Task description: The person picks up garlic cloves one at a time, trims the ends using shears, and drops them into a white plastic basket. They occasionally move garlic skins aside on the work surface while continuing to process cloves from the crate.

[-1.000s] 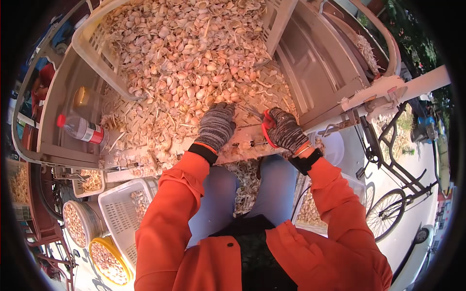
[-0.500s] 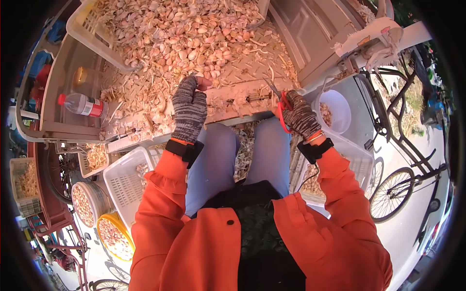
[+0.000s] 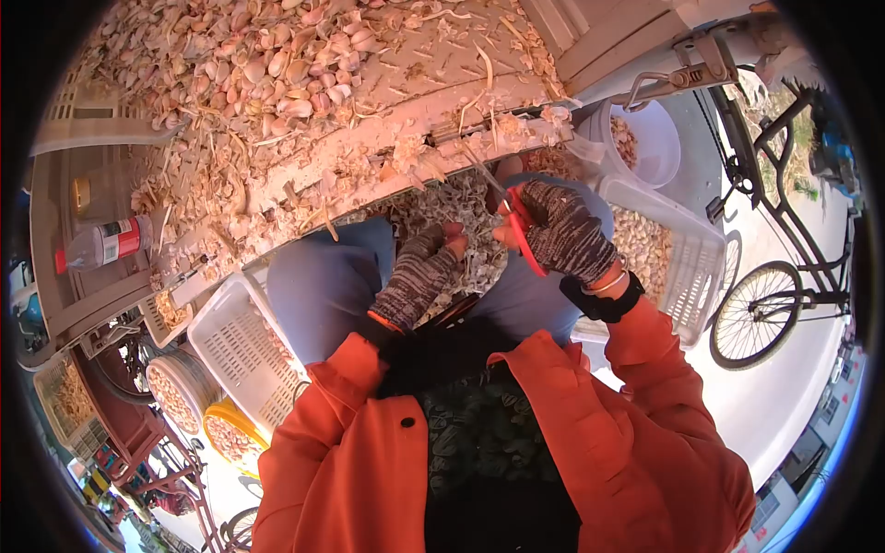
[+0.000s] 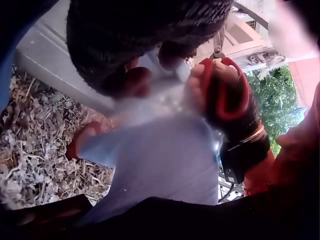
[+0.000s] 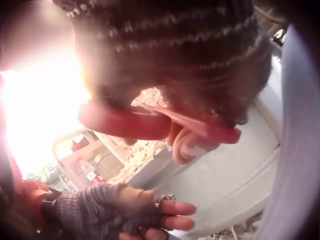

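Observation:
My right hand (image 3: 570,235) grips a pair of scissors with red handles (image 3: 525,235), in a striped knit glove that leaves the fingertips bare. The scissor blades (image 3: 485,171) point away toward the edge of the cart bed. My left hand (image 3: 419,272), gloved the same way, hangs between the knees above a heap of dry husks (image 3: 475,207). In the right wrist view its bare fingers (image 5: 177,207) are loosely extended. A pile of garlic cloves (image 3: 277,74) covers the far part of the cart bed (image 3: 442,78).
A plastic bottle (image 3: 106,244) lies at the bed's left side. White crates stand on both sides of my legs, left (image 3: 240,346) and right (image 3: 691,276). Beyond the right crate is a white bucket (image 3: 666,152). A yellow-rimmed tub (image 3: 241,415) holds cloves; a bicycle (image 3: 761,318) stands right.
My left hand has left the clove pile and dropped toward my lap, between the knees. My right hand, still holding the scissors, has moved back over the right knee. The head view has shifted and turned.

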